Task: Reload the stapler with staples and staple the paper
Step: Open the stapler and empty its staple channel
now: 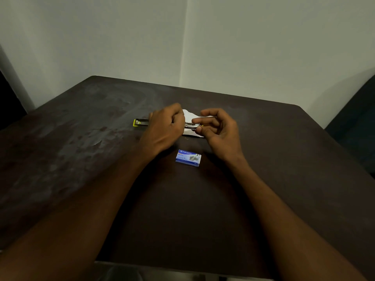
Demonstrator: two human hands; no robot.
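A stapler lies opened out flat on the dark table [81,159]. Its yellow-tipped top arm [140,122] sticks out to the left of my left hand [164,128], which grips the stapler's middle with curled fingers. The metal staple channel [191,125] shows between my hands. My right hand [217,128] pinches at the channel's right end with thumb and forefinger; whether it holds staples I cannot tell. A small white paper [190,115] lies under and behind the stapler, mostly hidden. A blue staple box [188,158] rests closed on the table just in front of my hands.
A tiny loose staple piece [186,139] lies on the table in front of the stapler. Pale walls meet in a corner behind the table. A dark seat [357,122] stands at the right edge.
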